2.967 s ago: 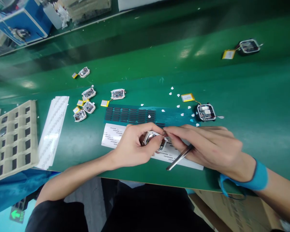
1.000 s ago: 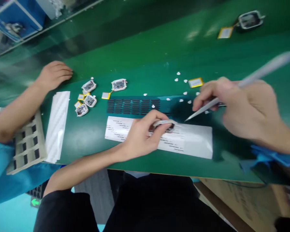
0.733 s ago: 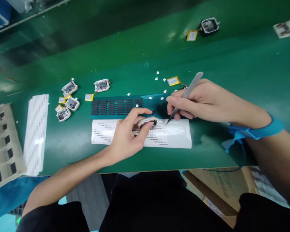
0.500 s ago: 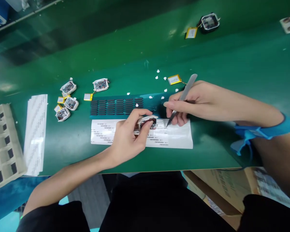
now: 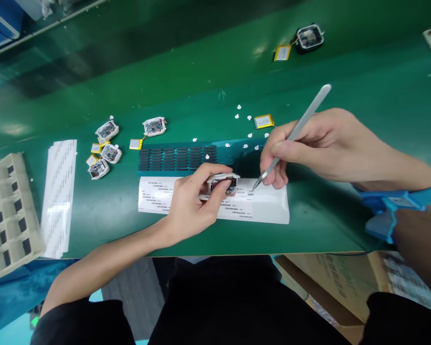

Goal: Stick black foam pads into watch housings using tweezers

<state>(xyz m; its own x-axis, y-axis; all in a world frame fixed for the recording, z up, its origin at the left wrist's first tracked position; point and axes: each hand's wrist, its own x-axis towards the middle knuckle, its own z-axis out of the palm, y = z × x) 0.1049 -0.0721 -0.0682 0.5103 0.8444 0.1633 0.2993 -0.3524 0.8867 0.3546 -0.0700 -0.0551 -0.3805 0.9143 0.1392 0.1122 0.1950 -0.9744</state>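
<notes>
The tweezers (image 5: 290,139) tip meets the label sheet (image 5: 269,206) just right of the casing (image 5: 222,183), so a slip of the tip could scratch the exposed board inside the casing, and too steep an angle could tear or crease a label rather than lift it. The casing rests on the sheet, near its upper edge, and could skid along the glossy liner if the pinch loosens. The left hand (image 5: 192,206) lies palm-down on the sheet, forearm angled in from the lower left, thumb and forefinger closed on the casing's sides. The right hand (image 5: 319,143) hovers right of the casing, wrist raised above the sheet, fingers closed around the tweezers in a pen grip, shaft slanting up and to the right. A dark pad strip (image 5: 179,159) lies just above the sheet.
</notes>
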